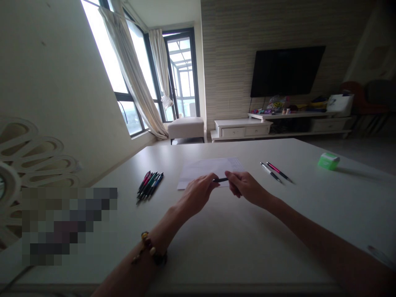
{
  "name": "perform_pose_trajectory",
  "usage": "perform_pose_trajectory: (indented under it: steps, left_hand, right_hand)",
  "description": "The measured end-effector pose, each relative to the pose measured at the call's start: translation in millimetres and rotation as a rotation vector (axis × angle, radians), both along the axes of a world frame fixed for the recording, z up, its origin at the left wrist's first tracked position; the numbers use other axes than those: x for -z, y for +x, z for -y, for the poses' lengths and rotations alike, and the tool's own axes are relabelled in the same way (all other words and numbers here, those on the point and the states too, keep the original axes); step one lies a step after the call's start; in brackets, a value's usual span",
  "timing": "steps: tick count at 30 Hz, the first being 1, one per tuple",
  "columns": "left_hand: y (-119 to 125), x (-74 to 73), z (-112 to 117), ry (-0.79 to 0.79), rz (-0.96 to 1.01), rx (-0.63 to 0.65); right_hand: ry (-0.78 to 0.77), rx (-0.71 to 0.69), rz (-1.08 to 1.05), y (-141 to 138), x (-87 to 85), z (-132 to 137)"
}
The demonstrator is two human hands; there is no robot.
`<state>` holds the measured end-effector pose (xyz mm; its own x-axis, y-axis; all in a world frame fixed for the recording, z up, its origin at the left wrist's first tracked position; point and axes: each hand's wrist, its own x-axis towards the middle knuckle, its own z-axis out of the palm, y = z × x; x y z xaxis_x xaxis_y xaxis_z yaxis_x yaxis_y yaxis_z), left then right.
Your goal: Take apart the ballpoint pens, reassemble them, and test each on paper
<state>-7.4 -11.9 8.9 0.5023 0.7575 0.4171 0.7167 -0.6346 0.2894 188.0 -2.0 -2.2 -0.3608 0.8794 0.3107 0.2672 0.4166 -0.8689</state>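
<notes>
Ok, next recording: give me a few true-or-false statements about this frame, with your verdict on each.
1. The bead bracelet is on the right wrist. False: it is on the left wrist.
2. The left hand and right hand both touch a dark pen. True.
3. A bunch of pens lies left of the sheet of paper. True.
4. The green box sits on the paper. False: it sits on the white table, apart from the paper.
</notes>
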Motion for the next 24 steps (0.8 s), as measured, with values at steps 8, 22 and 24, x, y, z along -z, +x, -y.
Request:
perform_pose_trajectory:
  steps: [8,22,24]
  left_hand:
    - [-0.7,1.3,-0.8,0.0,0.005,-0.001]
    - [0.3,-0.3,0.7,-0.026,0.022,0.024]
    - [0.3,0.2,0.4,-0.035,0.031,0.032]
  right_hand:
    - [0.025,-0.005,0.03,2.1,-3.0,0.5]
    - [0.064,0.002,0.131,3.0,-3.2,1.8]
    - [0.048,-0.009,0.127,3.6,-3.0,1.6]
